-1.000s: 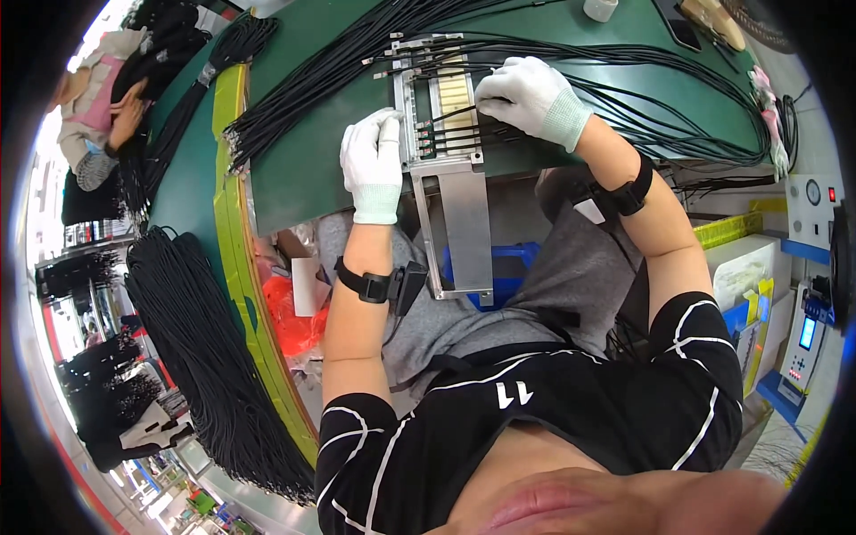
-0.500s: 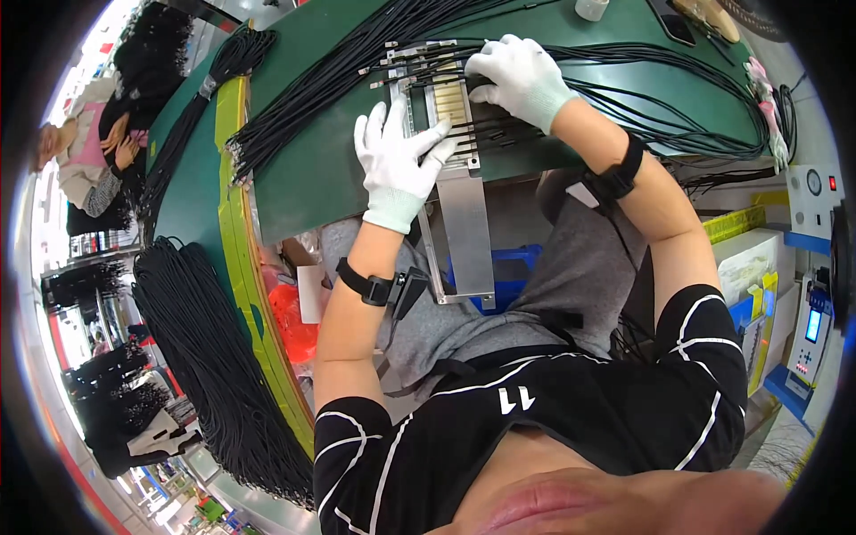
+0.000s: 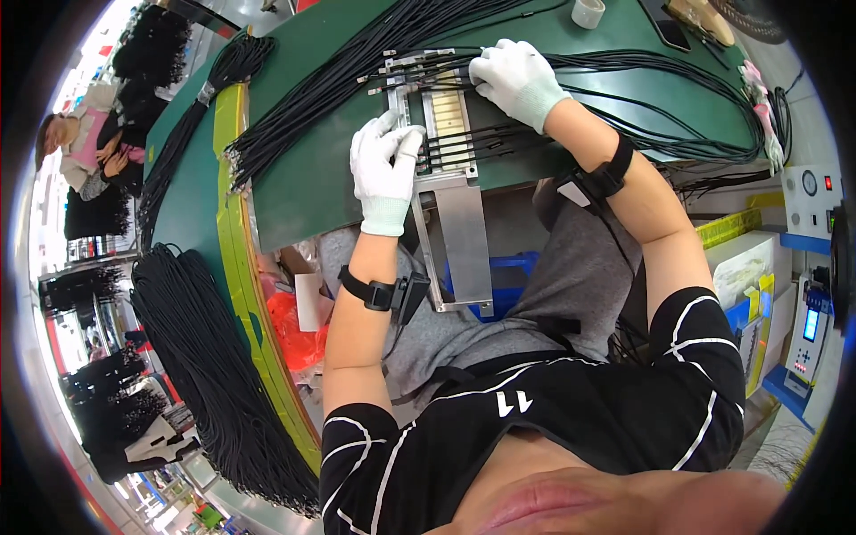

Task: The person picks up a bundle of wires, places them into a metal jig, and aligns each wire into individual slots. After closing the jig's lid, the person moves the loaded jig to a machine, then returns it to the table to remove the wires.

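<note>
A metal fixture (image 3: 448,107) with a row of pale yellow blocks lies on the green table, its long plate (image 3: 462,236) jutting over the front edge. Several thin black cables (image 3: 486,135) cross its near part, and more lie across its far end. My left hand (image 3: 383,168), in a white glove, is at the fixture's left rail with thumb and fingers drawn together; whatever is between the fingertips is too small to tell. On the fixture's far right side, my gloved right hand (image 3: 517,78) curls its fingers closed around black cables (image 3: 465,73).
Long black cable bundles (image 3: 312,111) spread to the left, and others (image 3: 642,61) run right. A thick bundle (image 3: 201,357) hangs beyond the yellow-taped edge (image 3: 234,223). A tape roll (image 3: 588,12) and a phone (image 3: 670,34) lie far right. Another person (image 3: 94,147) sits at left.
My left hand has drawn back leftward off the near cables, and its spread fingers have come together. My right hand has shifted only slightly, staying at the far cables.
</note>
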